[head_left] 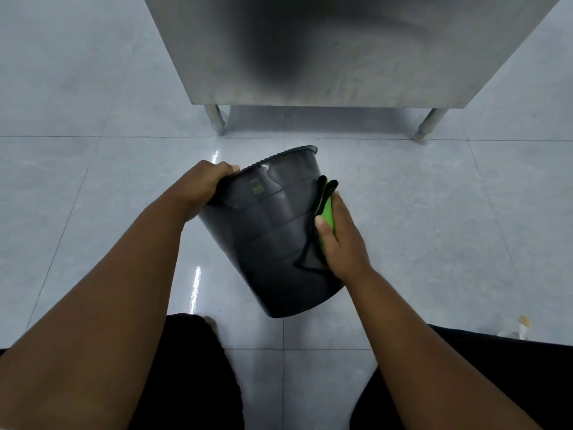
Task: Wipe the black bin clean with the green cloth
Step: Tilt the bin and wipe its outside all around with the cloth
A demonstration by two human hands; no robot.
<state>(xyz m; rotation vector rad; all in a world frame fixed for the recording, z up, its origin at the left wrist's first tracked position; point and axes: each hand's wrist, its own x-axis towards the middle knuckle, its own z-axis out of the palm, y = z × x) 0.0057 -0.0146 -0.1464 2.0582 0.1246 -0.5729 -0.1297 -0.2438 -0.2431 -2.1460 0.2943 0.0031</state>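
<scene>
A black plastic bin [266, 237] is held tilted above the tiled floor, its open mouth facing away from me and its base toward me. My left hand [206, 186] grips the rim on the bin's left side. Against the bin's right outer wall, my right hand [339, 237] presses a green cloth [326, 212] with a dark edge. Most of the cloth is covered by that hand; a dark corner hangs down along the wall.
A stainless-steel cabinet [325, 57] on short legs stands just beyond the bin. Glossy pale floor tiles [108, 181] spread to both sides. My dark-trousered knees [192, 367] frame the bottom of the view. A small scrap [524, 321] lies on the floor at right.
</scene>
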